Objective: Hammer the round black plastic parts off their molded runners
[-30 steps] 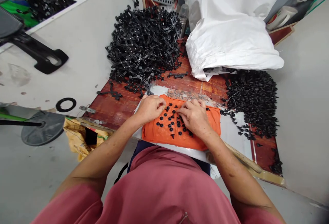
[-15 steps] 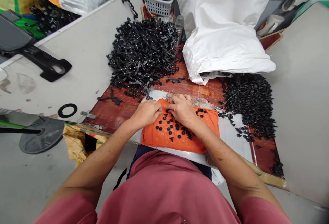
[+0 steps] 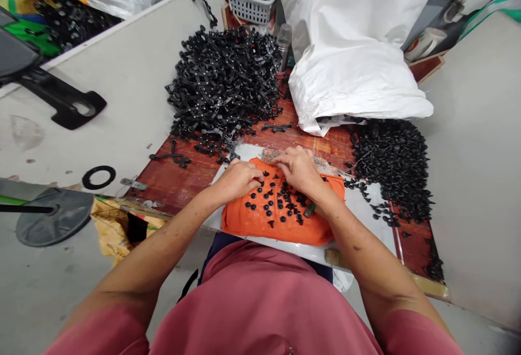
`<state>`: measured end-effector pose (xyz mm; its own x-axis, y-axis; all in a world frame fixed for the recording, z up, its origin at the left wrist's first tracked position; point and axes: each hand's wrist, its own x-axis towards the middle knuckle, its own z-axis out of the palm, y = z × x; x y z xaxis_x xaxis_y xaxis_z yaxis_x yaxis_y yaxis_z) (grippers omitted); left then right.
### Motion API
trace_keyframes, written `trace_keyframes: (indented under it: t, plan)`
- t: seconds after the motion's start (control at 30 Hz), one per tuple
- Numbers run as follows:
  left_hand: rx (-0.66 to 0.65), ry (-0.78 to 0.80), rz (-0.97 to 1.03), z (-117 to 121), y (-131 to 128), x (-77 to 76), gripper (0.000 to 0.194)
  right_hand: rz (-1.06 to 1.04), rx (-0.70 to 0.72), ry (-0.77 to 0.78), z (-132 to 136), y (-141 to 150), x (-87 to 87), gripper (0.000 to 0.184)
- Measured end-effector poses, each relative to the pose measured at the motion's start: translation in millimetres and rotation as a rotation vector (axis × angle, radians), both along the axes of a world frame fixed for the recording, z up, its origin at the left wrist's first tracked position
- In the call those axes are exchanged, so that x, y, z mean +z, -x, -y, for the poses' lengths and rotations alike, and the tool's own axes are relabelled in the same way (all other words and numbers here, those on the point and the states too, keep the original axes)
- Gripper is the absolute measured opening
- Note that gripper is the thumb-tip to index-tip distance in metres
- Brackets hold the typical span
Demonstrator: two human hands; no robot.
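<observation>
An orange cloth (image 3: 244, 222) lies in front of me, strewn with several small black plugs (image 3: 268, 202) with round heads and pointed stems. My left hand (image 3: 240, 178) is over its left upper part, thumb and fingers pinched together among the plugs; what they hold is too small to make out. Close by, my right hand (image 3: 300, 169) hovers at the cloth's upper edge with fingers bent and closed, their contents hidden. A greenish, handle-like piece (image 3: 310, 209) shows under my right wrist.
A large heap of black linked strips (image 3: 226, 83) stands at the back left. To the right, a pile of black plugs (image 3: 393, 170) spills from under a white sack (image 3: 358, 73). Behind are a grey basket (image 3: 250, 6) and a clear bottle (image 3: 284, 45). Pale panels flank the red-brown tabletop (image 3: 163, 178).
My right hand has moved slightly right and up, uncovering more plugs and the greenish piece. My left hand has shifted a little right and down. The view has turned slightly.
</observation>
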<state>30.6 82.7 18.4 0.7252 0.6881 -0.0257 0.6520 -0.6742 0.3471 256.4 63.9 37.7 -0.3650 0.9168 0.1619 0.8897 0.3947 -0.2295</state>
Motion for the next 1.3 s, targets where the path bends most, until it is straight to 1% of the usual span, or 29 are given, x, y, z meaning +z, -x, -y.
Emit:
trace_keyframes:
  t: [0.1,0.27,0.33,0.4,0.53,0.63,0.7,0.77,0.9,1.03,1.17,1.23,1.3]
  plan:
    - [-0.036,0.005,-0.039,-0.7,-1.4,7.8,0.021,0.016,0.022,0.029,5.3,-10.1,1.2,0.016]
    - [-0.017,-0.102,-0.189,-0.6,0.7,33.6,0.02,0.06,0.112,0.032,11.9,-3.7,2.3,0.017]
    - [-0.033,-0.119,-0.264,0.1,-1.4,40.8,0.019,0.077,0.113,0.024,12.8,-2.8,2.5,0.019]
    - [-0.064,-0.114,-0.328,1.1,-6.0,43.7,0.019,0.087,0.073,0.018,13.5,-5.6,1.0,0.02]
    - [-0.085,-0.129,-0.368,0.4,-15.3,41.9,0.022,0.09,-0.003,0.028,16.3,-13.3,-5.8,0.019]
    - [-0.039,-0.141,-0.287,-5.5,-19.0,38.8,0.027,0.095,0.001,0.032,18.9,-11.4,-7.0,0.017]
    - [-0.02,-0.162,-0.206,-10.6,-21.5,35.4,0.027,0.103,-0.004,0.029,20.1,-8.0,-3.8,0.017]
    - [-0.021,-0.172,-0.163,-14.8,-25.1,30.7,0.023,0.112,-0.022,0.023,22.0,-6.9,1.9,0.019]
    - [-0.008,-0.181,-0.185,-15.2,-34.5,22.0,0.018,0.09,-0.071,-0.01,31.6,-17.7,13.7,0.021]
    - [-0.04,-0.253,-0.193,-4.0,-41.0,22.2,0.021,0.025,-0.096,-0.052,53.8,-32.8,19.7,0.018]
    - [-0.066,-0.265,-0.19,11.3,-35.5,28.0,0.026,-0.024,-0.087,-0.044,93.9,-46.8,22.9,0.018]
    - [-0.056,-0.244,-0.175,18.0,-29.5,30.4,0.026,-0.032,-0.162,-0.065,119.6,-59.1,22.4,0.018]
    - [-0.04,-0.211,-0.126,23.7,-25.8,31.6,0.023,-0.01,-0.243,-0.061,144.8,-74.4,18.1,0.021]
